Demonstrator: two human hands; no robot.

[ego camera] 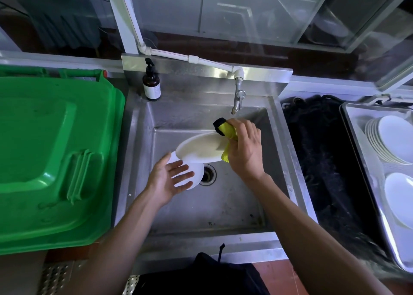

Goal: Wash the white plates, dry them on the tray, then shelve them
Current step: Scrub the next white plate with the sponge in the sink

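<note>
Two white plates are in the steel sink (178, 214). The upper plate (199, 149) is tilted, its dirty inner face turned toward me. The lower plate (196, 174) lies beneath it, beside the drain. My right hand (244, 151) grips a yellow and black sponge (225, 128) against the right rim of the upper plate. My left hand (167, 178) is spread, fingers straight, with the fingers lying over the lower plate. At the right, a metal tray (366, 178) holds a stack of white plates (388, 138) and another white plate (400, 198).
A tap (238, 98) hangs over the back of the sink, with a brown pump bottle (152, 83) at the back left corner. A green bin lid (49, 151) fills the left side. A black mat (321, 160) lies between sink and tray. Glass cabinet doors (368, 26) stand above.
</note>
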